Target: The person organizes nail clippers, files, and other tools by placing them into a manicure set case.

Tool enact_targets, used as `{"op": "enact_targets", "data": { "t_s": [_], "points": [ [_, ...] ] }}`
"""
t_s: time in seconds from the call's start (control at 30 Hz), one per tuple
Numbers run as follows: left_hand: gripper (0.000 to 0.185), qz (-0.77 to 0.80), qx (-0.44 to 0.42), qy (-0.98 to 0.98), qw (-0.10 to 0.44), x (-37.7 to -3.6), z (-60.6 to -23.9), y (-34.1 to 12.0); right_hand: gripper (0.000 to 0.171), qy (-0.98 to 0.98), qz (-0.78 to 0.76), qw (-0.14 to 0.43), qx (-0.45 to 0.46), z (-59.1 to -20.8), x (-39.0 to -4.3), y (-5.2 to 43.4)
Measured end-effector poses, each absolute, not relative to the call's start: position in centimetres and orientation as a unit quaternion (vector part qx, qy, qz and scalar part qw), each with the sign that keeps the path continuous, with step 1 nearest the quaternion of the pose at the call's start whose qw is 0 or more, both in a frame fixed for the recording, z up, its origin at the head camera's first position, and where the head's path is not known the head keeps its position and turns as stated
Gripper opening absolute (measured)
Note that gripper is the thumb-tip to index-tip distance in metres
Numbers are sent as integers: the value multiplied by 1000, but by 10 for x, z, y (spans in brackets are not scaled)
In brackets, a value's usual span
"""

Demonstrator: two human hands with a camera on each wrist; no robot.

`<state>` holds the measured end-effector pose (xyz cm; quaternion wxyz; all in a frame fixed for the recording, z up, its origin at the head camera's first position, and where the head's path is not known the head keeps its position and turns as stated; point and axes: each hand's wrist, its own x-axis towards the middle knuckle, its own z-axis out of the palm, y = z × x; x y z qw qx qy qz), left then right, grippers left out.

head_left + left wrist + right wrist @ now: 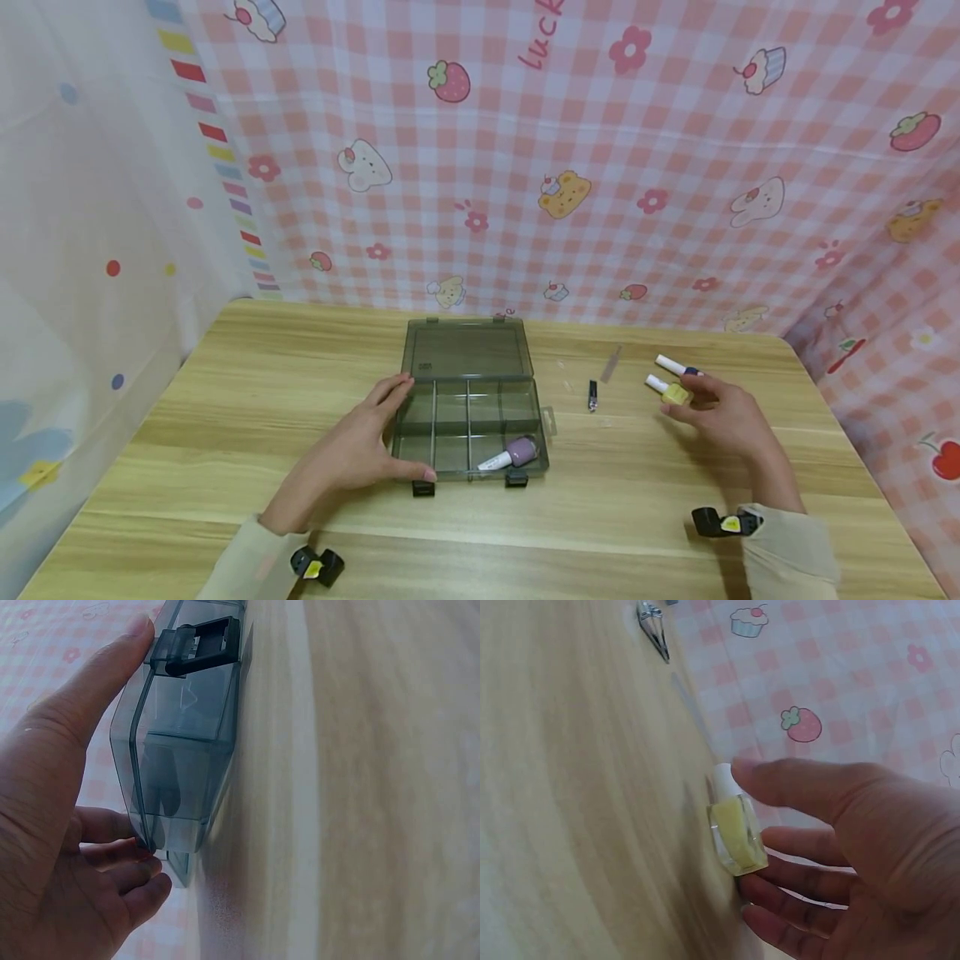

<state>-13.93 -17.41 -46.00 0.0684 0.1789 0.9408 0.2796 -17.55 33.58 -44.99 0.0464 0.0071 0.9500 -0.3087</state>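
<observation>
A see-through grey compartment box (450,454) lies with its lid (467,348) folded back on the table. My left hand (360,442) grips its left end, thumb at the front edge by a black latch (206,646) and fingers at the back corner. One purple nail polish bottle (521,451) lies in the front right of the box. At the right, my right hand (723,414) has thumb and fingers about a yellow nail polish bottle (735,832) with a white cap. Just behind it lies a dark nail polish bottle (678,365), partly hidden by the fingers.
Between box and right hand lie a nail clipper (592,396), a thin flat strip (611,365) and several small clear pieces (567,385). A hanging tab (550,421) juts from the box's right side. Checked cloth (480,167) hangs behind the table.
</observation>
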Motion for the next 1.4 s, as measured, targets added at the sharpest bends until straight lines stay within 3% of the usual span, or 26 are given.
{"op": "enact_targets", "data": {
  "t_s": [0.5,1.4],
  "points": [
    [137,280,178,941,69,-140,-461,-174,58,954,-297,-16,34,-465,-180,336],
    [135,280,176,941,72,-139,-461,-175,59,941,-335,-19,39,-456,-179,323]
  ]
}}
